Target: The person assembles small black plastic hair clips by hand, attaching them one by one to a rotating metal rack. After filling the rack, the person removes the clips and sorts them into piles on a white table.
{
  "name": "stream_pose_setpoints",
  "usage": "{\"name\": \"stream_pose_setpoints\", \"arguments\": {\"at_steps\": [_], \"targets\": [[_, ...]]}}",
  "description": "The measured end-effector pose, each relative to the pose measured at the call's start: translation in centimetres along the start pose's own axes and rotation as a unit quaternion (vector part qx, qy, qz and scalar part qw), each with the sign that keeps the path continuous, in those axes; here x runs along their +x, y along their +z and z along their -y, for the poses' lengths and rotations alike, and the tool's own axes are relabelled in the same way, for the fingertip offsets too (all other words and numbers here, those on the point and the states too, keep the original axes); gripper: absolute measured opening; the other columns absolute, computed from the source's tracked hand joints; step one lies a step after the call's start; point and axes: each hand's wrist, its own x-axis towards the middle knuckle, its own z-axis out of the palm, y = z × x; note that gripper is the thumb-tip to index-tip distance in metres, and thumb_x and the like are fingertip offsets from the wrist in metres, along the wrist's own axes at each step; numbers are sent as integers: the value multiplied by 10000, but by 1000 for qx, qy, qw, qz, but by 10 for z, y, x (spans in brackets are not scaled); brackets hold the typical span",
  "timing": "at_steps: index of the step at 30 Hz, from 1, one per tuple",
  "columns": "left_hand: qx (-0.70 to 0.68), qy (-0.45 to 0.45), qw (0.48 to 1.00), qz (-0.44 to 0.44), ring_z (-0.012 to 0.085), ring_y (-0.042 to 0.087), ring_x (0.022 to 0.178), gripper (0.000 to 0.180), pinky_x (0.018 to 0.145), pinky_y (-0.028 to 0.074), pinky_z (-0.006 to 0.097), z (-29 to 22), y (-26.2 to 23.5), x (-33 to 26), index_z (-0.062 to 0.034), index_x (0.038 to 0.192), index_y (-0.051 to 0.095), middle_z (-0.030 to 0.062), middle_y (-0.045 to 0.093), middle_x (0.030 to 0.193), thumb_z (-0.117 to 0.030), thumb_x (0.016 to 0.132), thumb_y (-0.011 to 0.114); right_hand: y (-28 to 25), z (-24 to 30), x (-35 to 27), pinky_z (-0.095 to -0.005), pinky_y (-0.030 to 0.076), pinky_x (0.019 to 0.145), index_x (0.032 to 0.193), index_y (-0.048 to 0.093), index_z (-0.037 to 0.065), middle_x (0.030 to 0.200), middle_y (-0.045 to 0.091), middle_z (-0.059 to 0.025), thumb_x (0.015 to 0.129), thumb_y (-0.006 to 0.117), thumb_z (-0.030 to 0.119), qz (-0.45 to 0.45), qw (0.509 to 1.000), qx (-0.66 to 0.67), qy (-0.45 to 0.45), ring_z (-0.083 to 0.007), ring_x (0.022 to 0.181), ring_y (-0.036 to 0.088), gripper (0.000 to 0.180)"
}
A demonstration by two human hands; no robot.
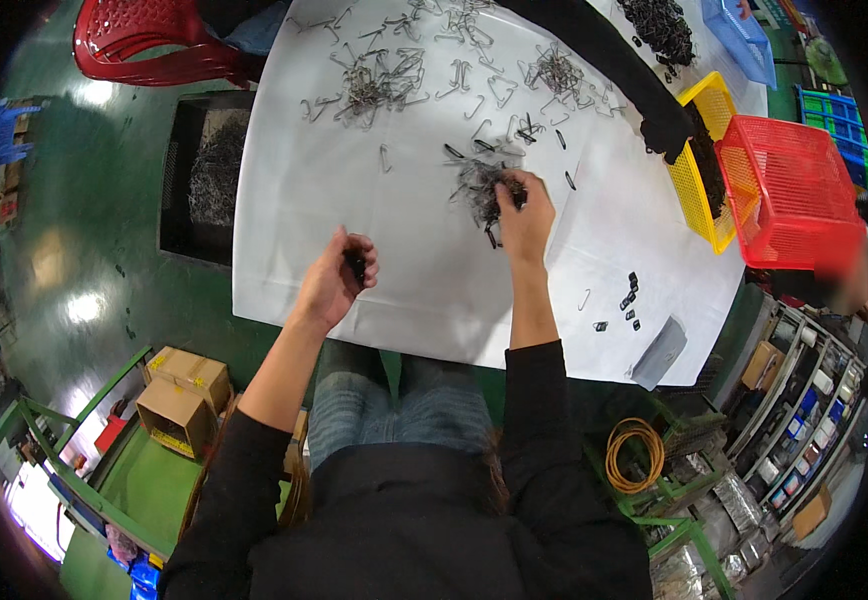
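Note:
My left hand is raised over the near left part of the white-covered table, its fingers curled round small black pieces. My right hand reaches down into a tangled pile of thin wire hooks mixed with black pieces. Its thumb and fingers are bent together at the pile's right side; what lies between them is dark and hard to make out. The pile is partly blurred. A single wire hook lies to the left of the pile.
Heaps of bent wire hooks cover the table's far side. A co-worker's dark-gloved hand touches a yellow basket, beside a red basket. Several black pieces and a grey flat object lie at right. A black crate stands left.

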Motion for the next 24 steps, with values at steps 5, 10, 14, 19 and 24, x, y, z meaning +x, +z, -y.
{"name": "stream_pose_setpoints", "arguments": {"at_steps": [5,10,14,19,24], "targets": [[39,-25,998,-35,220,603,924,406,816,504,347,16,21,32,-7,1055,563,107,612,999,-354,1004,360,2,-2,8,-338,458,796,955,621,18,936,635,-115,773,663,-2,19,998,38,-35,-265,888,604,187],[16,17,1000,-14,261,616,980,442,885,506,367,23,36,41,22,1130,557,131,618,1039,-343,1011,337,-13,-22,15,-328,466,756,979,623,17,936,639,-111,803,637,10,-64,993,98,23,-252,862,602,177],[-2,52,999,-2,253,623,966,394,887,511,368,23,39,49,26,1130,556,126,621,1033,-305,1003,385,-35,-35,11,-311,467,780,1009,617,8,986,641,-110,825,622,22,-75,993,79,45,-237,888,598,184],[-19,61,998,-16,206,623,829,308,804,524,341,24,30,59,9,1067,575,92,626,929,-259,983,450,-54,-21,1,-269,459,807,1036,610,1,1008,630,-62,847,620,17,-78,969,218,90,-161,923,581,191],[-27,69,995,-68,161,547,732,257,681,481,285,20,14,60,-37,990,575,43,578,822,-279,963,493,-25,26,-9,-258,455,806,1007,630,17,981,630,-63,824,640,9,-16,961,277,17,-157,930,581,183]]}}
